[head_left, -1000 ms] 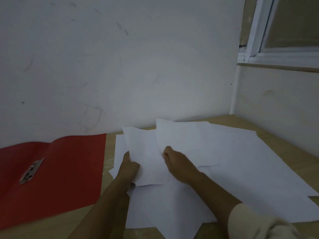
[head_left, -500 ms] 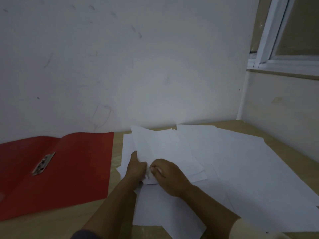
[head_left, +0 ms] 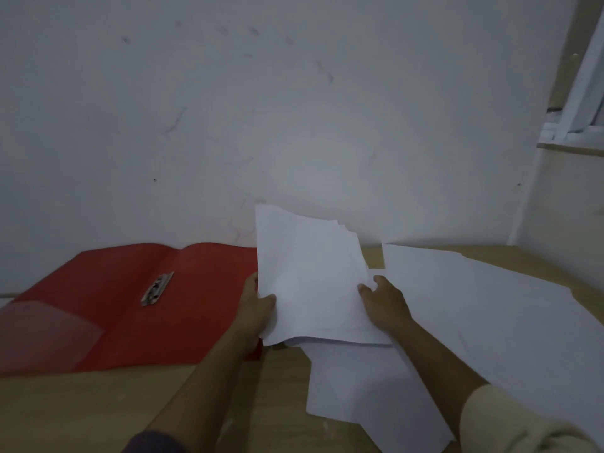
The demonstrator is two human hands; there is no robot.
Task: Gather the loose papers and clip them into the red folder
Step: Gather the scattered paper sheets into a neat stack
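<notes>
A stack of white papers (head_left: 310,282) is lifted and tilted up off the table, held at both sides. My left hand (head_left: 258,308) grips its lower left edge, thumb on top. My right hand (head_left: 384,300) grips its right edge. The red folder (head_left: 114,308) lies open and flat to the left, with a metal clip (head_left: 157,288) near its spine and a clear pocket on its left flap. More loose sheets (head_left: 490,322) remain spread on the table to the right and under the stack.
The wooden table (head_left: 98,407) stands against a white wall (head_left: 261,109). A side wall with a window frame (head_left: 578,93) closes the corner at the right.
Both hands gathered several sheets and lifted them as one stack, tilted up and shifted left toward the folder. The camera view panned left.
</notes>
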